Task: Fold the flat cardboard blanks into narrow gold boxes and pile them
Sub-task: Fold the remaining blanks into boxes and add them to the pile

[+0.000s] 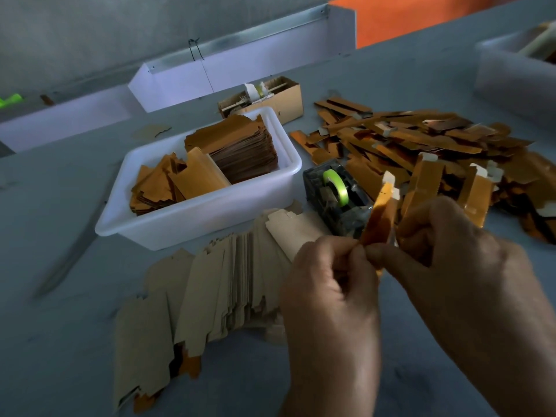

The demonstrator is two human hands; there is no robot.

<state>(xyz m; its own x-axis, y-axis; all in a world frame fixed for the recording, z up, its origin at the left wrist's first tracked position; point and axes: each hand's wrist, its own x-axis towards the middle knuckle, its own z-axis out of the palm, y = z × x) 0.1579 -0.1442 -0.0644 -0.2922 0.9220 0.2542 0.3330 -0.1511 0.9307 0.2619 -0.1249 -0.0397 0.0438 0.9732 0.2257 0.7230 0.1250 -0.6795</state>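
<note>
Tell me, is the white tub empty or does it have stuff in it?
Not empty. The white tub holds stacks of gold cardboard blanks, piled up to about its rim.

Narrow gold box (379, 215) is up in the air, tilted a bit, white tab at the top end, its lower end pinched between both hands. The flat blanks (192, 299) are fanned out on the table plain kraft side up, gold peeking out at the near edges. More gold blanks (240, 145) sit stacked in the white tub. The finished gold boxes (436, 145) lie in a loose messy pile on the right.
</note>
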